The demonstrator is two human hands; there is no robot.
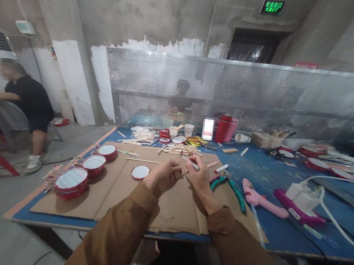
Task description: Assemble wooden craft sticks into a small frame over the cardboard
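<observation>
Beyond the hands (162, 175), cups (188, 129), one holding a stick (178, 126)

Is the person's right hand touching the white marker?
Touching. The head view shows the right hand holding the white marker between its fingers.

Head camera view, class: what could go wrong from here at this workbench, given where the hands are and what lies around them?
The stacked red-rimmed round mirrors sit near the left edge of the table, so they could be knocked off. The white marker in the right hand might smear the nearby mirror beside the left hand. The teal-handled pliers lie close enough to perhaps snag a sleeve.
</observation>
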